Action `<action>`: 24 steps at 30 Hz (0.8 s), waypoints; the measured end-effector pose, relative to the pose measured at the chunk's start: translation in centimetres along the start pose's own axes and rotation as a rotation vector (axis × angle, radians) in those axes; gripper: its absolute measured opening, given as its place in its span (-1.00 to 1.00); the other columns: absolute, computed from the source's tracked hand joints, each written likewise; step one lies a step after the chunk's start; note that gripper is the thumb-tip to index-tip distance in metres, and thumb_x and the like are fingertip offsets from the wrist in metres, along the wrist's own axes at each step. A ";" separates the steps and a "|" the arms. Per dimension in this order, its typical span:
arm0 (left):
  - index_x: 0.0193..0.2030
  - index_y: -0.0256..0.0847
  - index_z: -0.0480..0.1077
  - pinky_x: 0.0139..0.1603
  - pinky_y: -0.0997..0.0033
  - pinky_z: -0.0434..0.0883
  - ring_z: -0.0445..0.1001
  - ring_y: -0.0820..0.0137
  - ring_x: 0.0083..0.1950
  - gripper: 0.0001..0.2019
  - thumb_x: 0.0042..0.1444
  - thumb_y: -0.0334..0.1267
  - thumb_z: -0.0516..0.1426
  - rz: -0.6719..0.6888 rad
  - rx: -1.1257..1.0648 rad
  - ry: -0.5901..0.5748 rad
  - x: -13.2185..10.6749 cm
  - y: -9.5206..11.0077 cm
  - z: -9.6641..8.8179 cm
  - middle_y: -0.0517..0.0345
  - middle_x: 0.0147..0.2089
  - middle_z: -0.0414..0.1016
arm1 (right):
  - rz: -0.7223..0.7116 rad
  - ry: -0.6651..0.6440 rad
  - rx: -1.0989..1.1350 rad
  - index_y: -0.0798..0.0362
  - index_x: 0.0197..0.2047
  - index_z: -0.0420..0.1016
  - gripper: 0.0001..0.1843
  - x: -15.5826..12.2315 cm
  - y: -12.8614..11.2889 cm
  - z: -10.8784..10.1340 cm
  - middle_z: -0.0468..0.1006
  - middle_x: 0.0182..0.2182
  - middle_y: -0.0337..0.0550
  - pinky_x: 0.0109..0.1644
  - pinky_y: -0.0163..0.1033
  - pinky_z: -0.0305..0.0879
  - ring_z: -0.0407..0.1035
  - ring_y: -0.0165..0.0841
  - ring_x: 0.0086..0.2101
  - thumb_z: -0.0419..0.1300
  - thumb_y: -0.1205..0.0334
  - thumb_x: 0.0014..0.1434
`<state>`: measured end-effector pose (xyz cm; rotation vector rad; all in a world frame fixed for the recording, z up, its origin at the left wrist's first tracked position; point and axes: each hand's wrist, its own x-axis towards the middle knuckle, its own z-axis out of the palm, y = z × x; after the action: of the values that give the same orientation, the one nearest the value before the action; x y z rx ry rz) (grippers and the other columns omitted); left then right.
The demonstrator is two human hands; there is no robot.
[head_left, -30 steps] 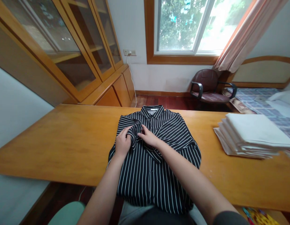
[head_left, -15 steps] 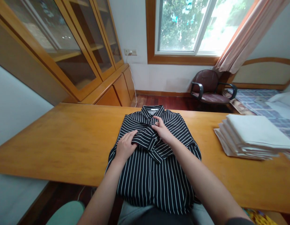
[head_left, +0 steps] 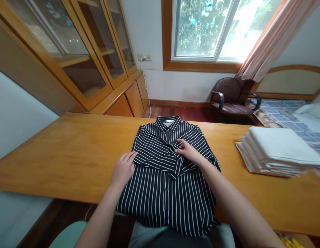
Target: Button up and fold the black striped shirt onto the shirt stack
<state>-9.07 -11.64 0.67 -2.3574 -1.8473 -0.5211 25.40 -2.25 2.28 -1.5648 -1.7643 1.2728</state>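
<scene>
A black shirt with white stripes (head_left: pixel 160 193) lies front up, its collar at the far side and its hem hanging over the near table edge. Both sleeves are folded across the chest, and their cuffs meet near the middle. My left hand (head_left: pixel 123 168) rests at the shirt's left edge, fingers stretched out with the tips on the folded sleeve. Over the right part of the chest, my right hand (head_left: pixel 188 151) has thumb and forefinger apart beside the sleeve end; its other fingers are partly hidden.
The shirt is on a long wooden table (head_left: pixel 72 155). A stack of folded white cloths (head_left: pixel 281 148) sits at the right. Beyond the table are a brown armchair (head_left: pixel 228 94) and a bed (head_left: pixel 286 113). Below left is a pale green stool (head_left: pixel 69 234).
My left hand has moved left from the chest to the shirt's edge. My right hand has shifted slightly right and nearer. The left sleeve now lies flatter and straighter across the chest.
</scene>
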 end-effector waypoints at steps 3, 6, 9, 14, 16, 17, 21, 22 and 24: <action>0.19 -0.16 0.43 0.22 -0.03 0.43 0.45 0.09 0.11 -0.56 0.23 -0.43 -0.04 -0.052 0.026 0.016 -0.3 -1.4 -0.6 -0.02 0.15 0.51 | -0.021 0.013 0.089 -0.06 0.28 0.27 -0.31 0.1 0.3 0.6 0.46 -0.26 -0.30 -0.03 -0.25 0.34 0.43 -0.37 -0.22 0.35 0.18 0.11; 0.20 -0.18 0.43 0.23 -0.10 0.41 0.41 0.04 0.16 -0.56 0.23 -0.40 -0.03 -0.072 0.050 0.018 -0.3 -2.4 -0.9 -0.06 0.21 0.46 | -0.029 0.010 0.089 -0.06 0.28 0.27 -0.31 0.1 0.3 1.0 0.50 -0.23 -0.29 -0.02 -0.23 0.38 0.45 -0.37 -0.21 0.36 0.24 0.10; 0.23 -0.15 0.42 0.33 -0.14 0.33 0.28 0.04 0.33 -0.52 0.20 -0.40 -0.02 0.019 -0.003 -0.042 -0.2 -2.4 -1.0 0.00 0.34 0.35 | -0.053 0.037 -0.024 -0.02 0.29 0.26 -0.27 -0.1 0.1 1.2 0.50 -0.14 -0.20 -0.05 -0.19 0.43 0.45 -0.38 -0.26 0.37 0.29 0.08; 0.21 -0.10 0.44 0.47 -0.05 0.15 0.23 0.24 0.40 -0.47 0.16 -0.44 -0.07 0.184 -0.177 -0.149 1.0 -0.6 -1.6 0.19 0.34 0.36 | -0.303 0.194 -0.379 0.02 0.24 0.38 -0.45 -1.8 -1.4 1.2 0.43 0.03 -0.02 0.13 -0.05 0.39 0.43 -0.24 -0.07 0.26 0.36 0.16; 0.22 -0.10 0.43 0.48 0.00 0.13 0.23 0.29 0.41 -0.50 0.23 -0.40 -0.10 0.188 -0.210 -0.171 2.1 0.6 -1.4 0.21 0.33 0.38 | -0.441 0.220 -0.509 0.04 0.18 0.44 -0.58 -2.8 -2.4 1.5 0.46 0.03 0.00 0.21 0.00 0.33 0.38 -0.17 0.04 0.20 0.30 0.25; 0.25 -0.11 0.40 0.48 0.03 0.14 0.21 0.30 0.42 -0.52 0.28 -0.35 -0.11 0.176 -0.213 -0.183 2.7 1.2 -1.1 0.20 0.36 0.35 | -0.504 0.208 -0.549 0.04 0.17 0.46 -0.61 -3.3 -2.8 1.8 0.47 0.05 0.00 0.23 0.00 0.31 0.35 -0.16 0.08 0.17 0.26 0.29; 0.40 -0.19 0.20 0.49 0.02 0.06 0.06 0.23 0.50 -0.49 0.40 -0.10 -0.15 0.100 -0.139 -0.229 6.0 3.7 1.6 0.08 0.48 0.11 | -0.680 0.065 -0.664 0.07 0.29 0.37 -0.51 -5.0 -2.9 3.5 0.36 0.27 0.01 0.39 0.04 0.12 0.19 -0.14 0.27 0.11 0.08 0.36; 0.42 -0.21 0.18 0.49 -0.03 0.04 0.01 0.18 0.51 -0.46 0.40 -0.06 -0.15 0.073 -0.108 -0.243 6.8 4.1 2.5 0.06 0.50 0.07 | -0.697 0.028 -0.695 0.08 0.32 0.32 -0.46 -5.3 -2.5 4.0 0.30 0.32 0.01 0.42 0.07 0.05 0.12 -0.13 0.32 0.10 0.04 0.36; 0.43 -0.21 0.15 0.49 -0.09 0.00 -0.05 0.13 0.53 -0.43 0.40 -0.01 -0.15 0.022 -0.043 -0.260 8.3 4.4 4.1 0.02 0.51 0.02 | -0.705 -0.031 -0.748 0.09 0.38 0.23 -0.39 -5.8 -1.5 4.9 0.20 0.38 0.00 0.45 0.12 -0.04 0.00 -0.11 0.37 0.06 -0.03 0.38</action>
<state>-2.27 -3.96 0.08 -2.5774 -1.9253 -0.2648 22.06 -9.23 2.62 -1.0203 -2.6499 0.3020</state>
